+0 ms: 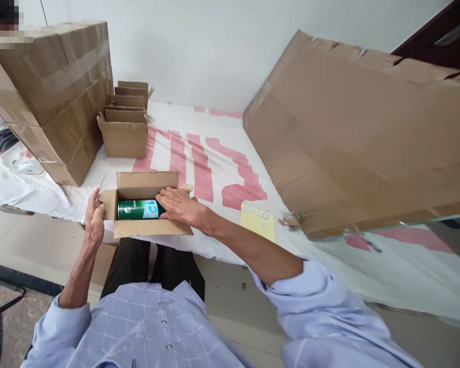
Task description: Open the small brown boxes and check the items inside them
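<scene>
A small open cardboard box (149, 228) sits at the table's near edge with its flaps spread. Inside lies a green can (132, 210) with a white and blue label, its right end hidden by my right hand. My left hand (94, 217) grips the flap at the box's left end, thumb and fingers pressed round it. My right hand (180, 205) reaches over the right end of the box, its fingers stretched out flat on top of the can.
Taped cartons (61, 97) are stacked at the left. Beside them stand several open small boxes (124, 140) in a row. A large cardboard sheet (360, 138) leans at the right. A yellow card (257, 222) lies on the cloth-covered table (218, 245). Part of a person shows at top left.
</scene>
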The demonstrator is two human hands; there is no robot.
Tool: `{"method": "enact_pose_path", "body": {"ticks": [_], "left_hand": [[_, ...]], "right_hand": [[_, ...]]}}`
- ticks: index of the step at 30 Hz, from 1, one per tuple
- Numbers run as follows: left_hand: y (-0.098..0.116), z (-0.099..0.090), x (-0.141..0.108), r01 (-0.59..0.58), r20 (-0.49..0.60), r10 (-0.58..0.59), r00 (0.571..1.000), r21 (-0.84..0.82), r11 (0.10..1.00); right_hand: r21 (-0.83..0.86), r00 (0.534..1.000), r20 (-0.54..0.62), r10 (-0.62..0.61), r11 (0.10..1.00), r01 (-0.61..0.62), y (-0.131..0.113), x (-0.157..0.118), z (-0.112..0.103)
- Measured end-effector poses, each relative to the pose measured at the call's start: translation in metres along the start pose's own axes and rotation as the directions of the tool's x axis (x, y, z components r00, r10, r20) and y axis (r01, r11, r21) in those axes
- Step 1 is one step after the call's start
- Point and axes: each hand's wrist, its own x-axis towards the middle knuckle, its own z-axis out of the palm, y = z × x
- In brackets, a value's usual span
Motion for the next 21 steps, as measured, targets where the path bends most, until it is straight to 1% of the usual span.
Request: {"method": "enact_pose_path", "body": {"ticks": [2, 4, 8, 10, 12, 14, 16, 18, 21], "left_hand": [[0.004, 0.000, -0.001, -0.005, -0.021, 0.005, 1.000, -0.013, 1.000], [0.007, 0.000, -0.002, -0.040, 0.004, 0.040, 0.999, -0.007, 0.999], [0.004, -0.003, -0.003, -0.090, 0.075, 0.090, 0.993, 0.007, 0.996], [0.001, -0.011, -0.001, -0.105, 0.148, 0.104, 0.983, -0.006, 0.994], [-0.002, -0.022, 0.003, -0.129, 0.260, 0.131, 0.957, -0.028, 0.991], [-0.004, -0.034, 0.008, -0.155, 0.374, 0.163, 0.913, -0.052, 0.987], [-0.005, -0.042, 0.014, -0.162, 0.453, 0.177, 0.874, -0.073, 0.984], [-0.005, -0.043, 0.019, -0.150, 0.501, 0.176, 0.847, -0.093, 0.984], [-0.005, -0.034, 0.021, -0.141, 0.541, 0.188, 0.820, -0.129, 0.982]], "right_hand": [[0.005, 0.993, 0.121, -0.001, 1.000, 0.001, 0.001, 0.012, 0.000], [0.021, 0.981, 0.193, -0.007, 1.000, 0.003, 0.004, 0.019, 0.001], [0.061, 0.983, 0.180, -0.037, 0.998, 0.026, 0.007, 0.015, 0.006], [0.088, 0.984, 0.174, -0.033, 0.996, 0.018, 0.007, 0.010, 0.008], [0.120, 0.985, 0.173, -0.020, 0.993, 0.000, 0.006, 0.007, 0.011], [0.149, 0.986, 0.165, -0.024, 0.989, -0.001, 0.006, 0.007, 0.012], [0.177, 0.984, 0.171, -0.038, 0.984, 0.007, 0.007, 0.010, 0.013], [0.208, 0.981, 0.189, -0.044, 0.978, 0.003, 0.008, 0.015, 0.014], [0.235, 0.979, 0.198, -0.046, 0.972, -0.002, 0.007, 0.021, 0.014]]}}
